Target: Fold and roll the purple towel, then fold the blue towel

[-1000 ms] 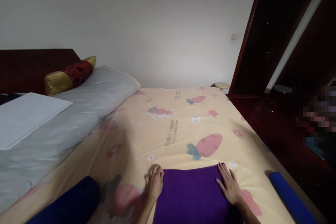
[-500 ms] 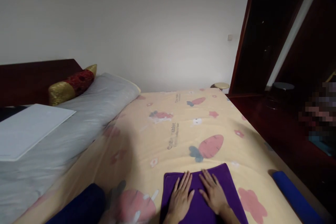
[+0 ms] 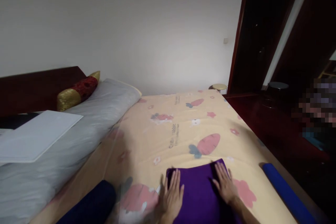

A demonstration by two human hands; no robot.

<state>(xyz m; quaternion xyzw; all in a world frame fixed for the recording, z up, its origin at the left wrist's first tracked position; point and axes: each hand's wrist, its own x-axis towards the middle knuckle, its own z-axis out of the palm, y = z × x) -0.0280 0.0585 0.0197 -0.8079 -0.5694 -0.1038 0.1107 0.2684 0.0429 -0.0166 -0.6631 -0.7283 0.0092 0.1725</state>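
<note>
A folded purple cloth (image 3: 198, 192) lies flat on the bed at the bottom middle of the view. My left hand (image 3: 173, 194) rests along its left edge, fingers stretched out towards the far left corner. Over the right edge lies my right hand (image 3: 225, 183), palm down with its fingers extended near the far right corner. Both hands are open and grip nothing. The cloth's near end runs out of the frame.
The bed's sheet (image 3: 147, 147) has a carrot print. A dark blue roll (image 3: 90, 203) lies left, a blue roll (image 3: 286, 190) at the right edge. A white board (image 3: 39, 136) rests on grey bedding (image 3: 86, 133) beside a red-gold pillow (image 3: 78, 91). Stools (image 3: 219, 86) stand beyond.
My hands have moved apart, from the middle of the purple cloth out to its left and right edges. The view has shifted slightly.
</note>
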